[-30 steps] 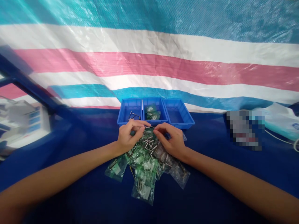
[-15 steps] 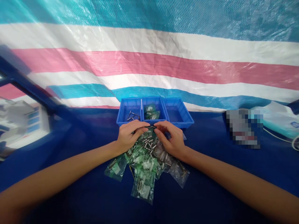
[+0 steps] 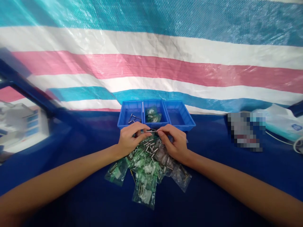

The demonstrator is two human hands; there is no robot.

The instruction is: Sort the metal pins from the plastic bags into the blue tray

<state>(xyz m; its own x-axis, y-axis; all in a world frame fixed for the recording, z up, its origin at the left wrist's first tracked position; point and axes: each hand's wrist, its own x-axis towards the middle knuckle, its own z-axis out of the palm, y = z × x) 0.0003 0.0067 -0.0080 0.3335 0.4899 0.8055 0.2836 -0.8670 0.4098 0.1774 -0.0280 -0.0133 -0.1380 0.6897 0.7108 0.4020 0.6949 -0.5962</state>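
Between my two hands, just in front of the blue bins, runs a thin metal pin (image 3: 151, 131). My left hand (image 3: 131, 136) is closed in a pinch on its left end. The fingertips of my right hand (image 3: 174, 140) are closed on the other end. Under and before both hands lies a pile of loose metal pins (image 3: 149, 146) with thicker silvery parts. Mixed with it are clear and greenish plastic packets (image 3: 143, 186), some holding long metal pieces and white slips.
Three joined blue bins (image 3: 155, 125) stand behind the pile; the left holds a few metal pins (image 3: 133, 119), the middle greenish packets (image 3: 152, 115). A white device (image 3: 28, 126) is at left. A blurred-out object (image 3: 245, 130) and a plastic bag (image 3: 276, 123) lie at right. Striped sheeting (image 3: 151, 66) hangs behind.
The metal pin between my fingertips shows more plainly now. Both hands have shifted only slightly; the pile and bins look the same.
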